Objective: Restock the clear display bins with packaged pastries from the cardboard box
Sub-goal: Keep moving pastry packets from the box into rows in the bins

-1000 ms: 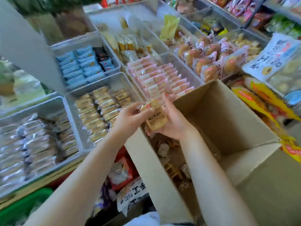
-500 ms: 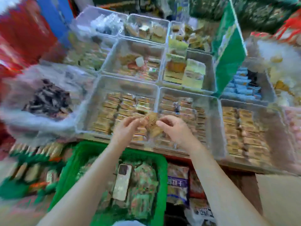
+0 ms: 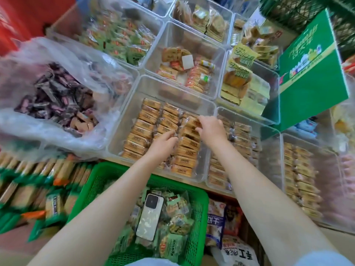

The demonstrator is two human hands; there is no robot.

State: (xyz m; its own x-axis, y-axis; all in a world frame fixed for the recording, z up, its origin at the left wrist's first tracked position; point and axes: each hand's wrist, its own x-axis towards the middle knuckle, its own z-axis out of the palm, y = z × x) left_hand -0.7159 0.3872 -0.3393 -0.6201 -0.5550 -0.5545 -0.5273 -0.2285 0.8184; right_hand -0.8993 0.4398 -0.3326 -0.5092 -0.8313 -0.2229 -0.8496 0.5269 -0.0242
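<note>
A clear display bin [image 3: 123,129] at centre holds three rows of brown packaged pastries [image 3: 146,129]. Both my hands are inside it, over the right-hand row. My left hand [image 3: 163,144] has its fingertips against the near side of a few packs [image 3: 189,131]. My right hand [image 3: 211,129] curls its fingers over their far side, so the packs sit pinched between the two hands. The cardboard box is out of view.
A clear bin [image 3: 269,154] of similar pastries adjoins on the right, with more bins behind. A big plastic bag of dark-wrapped sweets [image 3: 53,104] lies at left. Below my arms a green basket [image 3: 201,208] holds green packs and a phone [image 3: 149,217]. A green sign [image 3: 311,64] stands at right.
The view swung left from the cardboard box to these bins. My hands carried the pastry packs forward and lowered them into the centre bin, moving slightly apart.
</note>
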